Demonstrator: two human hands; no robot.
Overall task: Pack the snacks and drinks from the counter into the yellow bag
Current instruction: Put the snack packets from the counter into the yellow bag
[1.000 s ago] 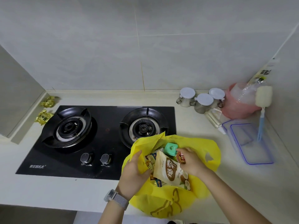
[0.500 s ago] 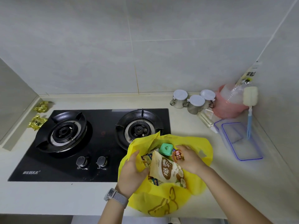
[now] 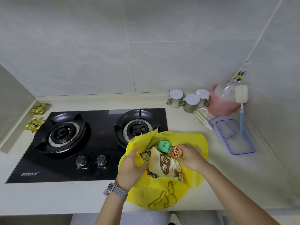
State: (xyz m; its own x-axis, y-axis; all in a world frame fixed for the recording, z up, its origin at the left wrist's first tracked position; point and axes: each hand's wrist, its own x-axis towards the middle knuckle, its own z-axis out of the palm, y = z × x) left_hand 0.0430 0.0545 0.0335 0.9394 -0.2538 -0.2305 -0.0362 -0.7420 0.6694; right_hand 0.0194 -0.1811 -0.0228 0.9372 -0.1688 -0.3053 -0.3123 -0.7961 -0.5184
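Observation:
The yellow bag [image 3: 164, 195] lies open on the counter in front of the right burner. Inside it I see a cream and brown snack pouch [image 3: 164, 165], a green-capped bottle [image 3: 164, 146] and other small packets. My left hand [image 3: 132, 169] grips the bag's left edge, holding the mouth open. My right hand [image 3: 190, 157] pinches a small round brown-lidded cup [image 3: 176, 152] just above the bag's opening. Two gold-wrapped snacks [image 3: 38, 108] [image 3: 34, 125] lie on the counter far left of the stove.
A black two-burner gas stove [image 3: 90, 143] fills the counter's left and middle. Three white-lidded metal cups [image 3: 189, 101], a pink container [image 3: 222, 104], a bottle brush [image 3: 241, 101] and a clear blue-rimmed box [image 3: 233, 137] crowd the right corner. The counter's front edge is close below the bag.
The camera view shifted slightly. My right hand turned the small cup so its printed lid faces up. My left hand kept its hold on the bag edge.

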